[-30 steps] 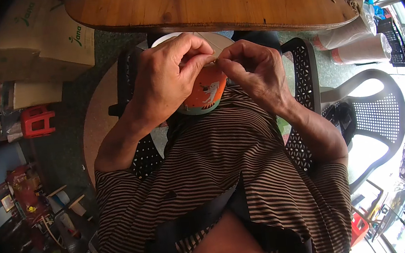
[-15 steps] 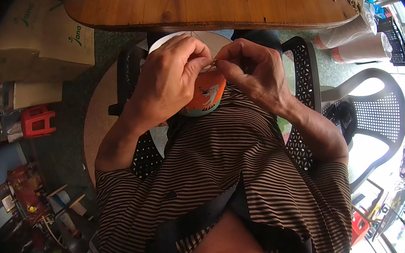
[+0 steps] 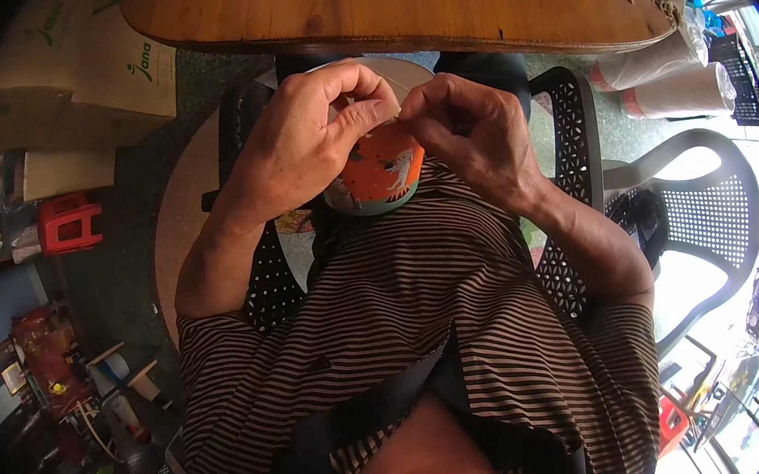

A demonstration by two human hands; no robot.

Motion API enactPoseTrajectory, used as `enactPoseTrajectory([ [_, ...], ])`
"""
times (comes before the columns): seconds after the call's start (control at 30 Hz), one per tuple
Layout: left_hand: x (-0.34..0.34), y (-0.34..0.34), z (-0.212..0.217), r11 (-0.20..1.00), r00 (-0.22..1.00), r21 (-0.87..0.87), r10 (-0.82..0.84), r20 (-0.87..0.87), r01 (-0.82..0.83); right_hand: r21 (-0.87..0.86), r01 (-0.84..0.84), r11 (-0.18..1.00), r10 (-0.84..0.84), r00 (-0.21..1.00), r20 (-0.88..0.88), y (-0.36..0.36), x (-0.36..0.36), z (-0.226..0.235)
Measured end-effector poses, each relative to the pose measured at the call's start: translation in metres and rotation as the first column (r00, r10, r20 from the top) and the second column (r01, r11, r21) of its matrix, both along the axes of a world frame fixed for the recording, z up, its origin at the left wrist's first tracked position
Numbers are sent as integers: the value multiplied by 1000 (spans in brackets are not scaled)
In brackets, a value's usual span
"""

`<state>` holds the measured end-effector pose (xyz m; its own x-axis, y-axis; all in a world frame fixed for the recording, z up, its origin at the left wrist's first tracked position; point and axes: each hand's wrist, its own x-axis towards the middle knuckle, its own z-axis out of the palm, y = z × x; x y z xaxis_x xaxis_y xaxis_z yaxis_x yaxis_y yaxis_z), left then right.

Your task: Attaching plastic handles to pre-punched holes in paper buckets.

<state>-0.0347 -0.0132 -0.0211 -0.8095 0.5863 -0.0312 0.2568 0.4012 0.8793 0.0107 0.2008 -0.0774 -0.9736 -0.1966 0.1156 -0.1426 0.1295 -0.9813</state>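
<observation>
While the orange cup [image 3: 379, 170] stays put, left hand [image 3: 305, 143] and right hand [image 3: 470, 130] keep their fingers pinched together above it.

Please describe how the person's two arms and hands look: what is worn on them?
Both forearms are bare. The left hand and right hand wear no gloves, and I see no rings or watch. Short sleeves of a shirt with thin dark and tan stripes cover the upper arms.

A cluttered home workshop: wooden table [image 3: 392, 0], plastic chairs [image 3: 700, 203], cardboard boxes [image 3: 57, 76].
</observation>
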Motion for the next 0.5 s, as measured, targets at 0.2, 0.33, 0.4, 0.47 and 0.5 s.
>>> enactPoseTrajectory([
  [0.2, -4, 1, -7, 999, 999, 20, 32, 7, -32, -17, -52, 998, 54, 994, 95, 4, -2, 9],
  [0.33, -6, -2, -4, 999, 996, 11, 37, 86, -38, -41, -71, 997, 76, 988, 134, 5, -4, 10],
  [0.4, -7, -3, -3, 999, 989, 28, 18, 147, -22, -68, -88, 994, 97, 985, 141, 7, -5, 10],
  [0.47, -8, -4, -6, 999, 988, 40, -12, 155, 6, -75, -91, 993, 101, 985, 138, 7, -6, 9],
  [0.5, -9, -5, -8, 998, 986, 55, -40, 160, 32, -79, -96, 992, 106, 986, 132, 7, -6, 9],
])
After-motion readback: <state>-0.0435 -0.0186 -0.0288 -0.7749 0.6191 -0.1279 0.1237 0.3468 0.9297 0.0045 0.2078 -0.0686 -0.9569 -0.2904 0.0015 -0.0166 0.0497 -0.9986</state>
